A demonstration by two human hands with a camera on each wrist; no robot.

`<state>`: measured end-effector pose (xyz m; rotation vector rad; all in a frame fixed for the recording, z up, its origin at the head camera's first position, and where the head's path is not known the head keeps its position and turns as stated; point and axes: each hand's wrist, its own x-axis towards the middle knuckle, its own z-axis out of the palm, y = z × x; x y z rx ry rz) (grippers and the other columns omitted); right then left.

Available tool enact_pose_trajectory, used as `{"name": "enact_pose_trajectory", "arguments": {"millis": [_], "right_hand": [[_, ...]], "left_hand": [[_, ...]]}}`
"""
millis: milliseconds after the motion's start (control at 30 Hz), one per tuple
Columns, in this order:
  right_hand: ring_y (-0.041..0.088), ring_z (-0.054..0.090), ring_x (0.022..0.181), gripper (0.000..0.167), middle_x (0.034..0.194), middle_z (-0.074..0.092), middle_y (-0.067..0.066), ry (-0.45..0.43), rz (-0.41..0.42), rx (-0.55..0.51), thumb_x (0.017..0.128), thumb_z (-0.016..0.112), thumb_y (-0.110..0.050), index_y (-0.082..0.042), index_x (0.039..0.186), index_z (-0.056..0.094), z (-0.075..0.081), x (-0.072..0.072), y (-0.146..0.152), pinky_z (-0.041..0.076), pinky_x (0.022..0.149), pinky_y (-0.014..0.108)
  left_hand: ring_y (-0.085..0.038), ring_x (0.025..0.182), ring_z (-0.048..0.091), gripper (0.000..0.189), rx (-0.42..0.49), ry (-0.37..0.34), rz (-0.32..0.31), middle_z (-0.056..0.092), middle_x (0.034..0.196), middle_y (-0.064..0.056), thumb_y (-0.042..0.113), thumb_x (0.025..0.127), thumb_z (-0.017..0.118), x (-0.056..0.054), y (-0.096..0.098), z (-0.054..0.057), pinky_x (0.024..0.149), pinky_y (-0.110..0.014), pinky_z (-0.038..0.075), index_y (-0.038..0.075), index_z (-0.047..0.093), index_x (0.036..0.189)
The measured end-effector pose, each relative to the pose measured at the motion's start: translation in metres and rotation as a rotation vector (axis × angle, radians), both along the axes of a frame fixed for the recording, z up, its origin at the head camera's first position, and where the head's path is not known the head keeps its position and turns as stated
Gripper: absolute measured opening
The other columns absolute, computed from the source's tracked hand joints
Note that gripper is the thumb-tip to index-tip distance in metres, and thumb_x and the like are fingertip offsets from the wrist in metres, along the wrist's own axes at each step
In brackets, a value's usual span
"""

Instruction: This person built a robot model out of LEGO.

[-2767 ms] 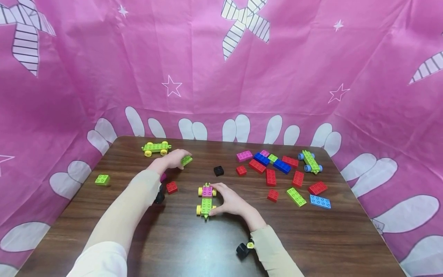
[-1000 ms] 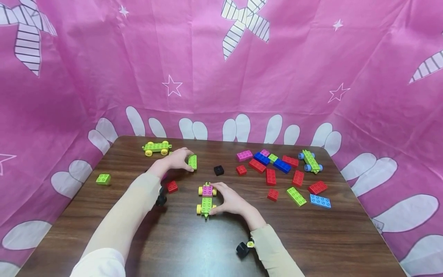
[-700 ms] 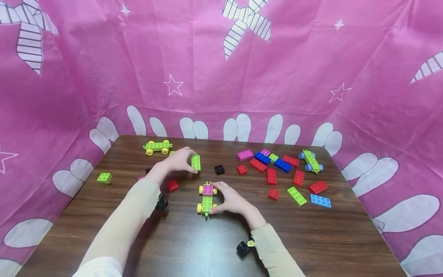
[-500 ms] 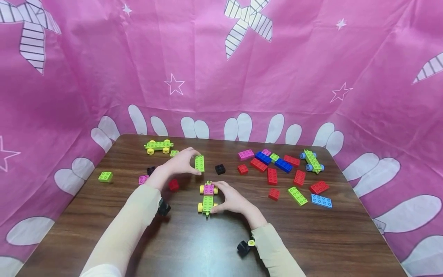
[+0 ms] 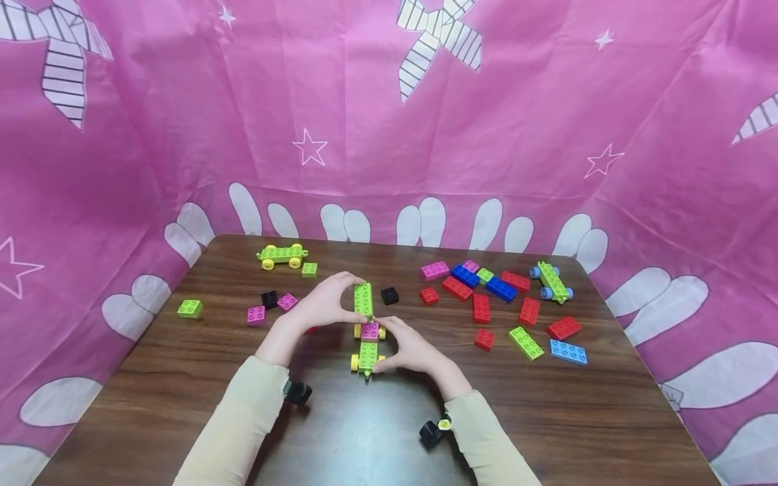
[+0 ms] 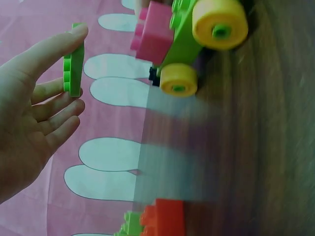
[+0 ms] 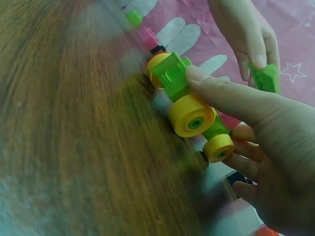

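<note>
My left hand (image 5: pixel 322 305) pinches a flat lime-green eight-stud block (image 5: pixel 362 299) between thumb and fingers. In the left wrist view this block (image 6: pixel 75 69) is off the table, tilted on edge. Just in front of it stands a lime-green toy car base (image 5: pixel 367 356) with yellow wheels, a pink four-stud brick (image 5: pixel 369 331) on its far end. My right hand (image 5: pixel 415 347) grips the car base from the right, thumb at the near end and fingers at the far end. In the right wrist view the thumb presses the green base (image 7: pixel 173 78); the pink brick is hidden there.
Another yellow-wheeled car base (image 5: pixel 282 254) stands at the back left, and a blue-wheeled one (image 5: pixel 550 282) at the back right. Small bricks lie left, including a pink one (image 5: pixel 256 315). A black brick (image 5: pixel 390 295) sits behind the hands. Several red bricks (image 5: pixel 481 308) spread rightward.
My left hand has carried the green block right and toward me, from beside the back-left bricks to just behind the car base, turning it lengthwise. My right hand stays on the car base.
</note>
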<state>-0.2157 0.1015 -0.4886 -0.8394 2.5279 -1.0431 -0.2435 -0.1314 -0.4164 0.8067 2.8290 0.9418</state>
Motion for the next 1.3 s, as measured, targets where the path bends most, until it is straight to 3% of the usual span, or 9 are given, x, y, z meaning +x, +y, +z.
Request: {"name": "enact_pose_trajectory", "arguments": {"millis": [233,567,1100,1300], "right_hand": [[0.028,0.045,0.134,0.092,0.143,0.048,0.012,0.021,0.005,0.000,0.072,0.086,-0.039,-0.006,0.146,0.042,-0.002,-0.001,0.000,0.037,0.112,0.050],[0.028,0.044,0.135,0.092,0.144,0.047,0.011,0.015,-0.006,0.016,0.072,0.085,-0.041,-0.005,0.146,0.042,-0.003,0.000,0.000,0.037,0.112,0.049],[0.028,0.046,0.133,0.092,0.143,0.048,0.010,0.013,-0.007,0.006,0.073,0.085,-0.040,-0.007,0.146,0.042,-0.003,-0.001,0.001,0.039,0.111,0.050],[0.028,0.045,0.134,0.093,0.143,0.048,0.011,0.008,-0.003,0.001,0.073,0.086,-0.040,-0.006,0.147,0.041,-0.002,0.000,0.000,0.038,0.111,0.050]], "left_hand": [[-0.030,0.127,0.052,0.071,0.034,-0.012,-0.004,0.057,0.134,-0.012,0.038,0.076,0.083,0.017,0.006,-0.004,0.108,-0.050,0.042,0.005,0.056,0.133],[-0.028,0.124,0.054,0.068,0.079,-0.044,-0.036,0.059,0.130,-0.010,0.035,0.077,0.083,0.030,0.011,-0.023,0.105,-0.051,0.044,0.005,0.057,0.133],[-0.024,0.118,0.055,0.069,0.065,-0.083,-0.041,0.059,0.125,-0.007,0.032,0.075,0.085,0.031,0.013,-0.028,0.104,-0.048,0.046,0.006,0.058,0.133],[-0.024,0.118,0.055,0.069,0.049,-0.058,-0.036,0.059,0.124,-0.007,0.031,0.074,0.085,0.032,0.013,-0.031,0.104,-0.046,0.045,0.004,0.058,0.132]]}}
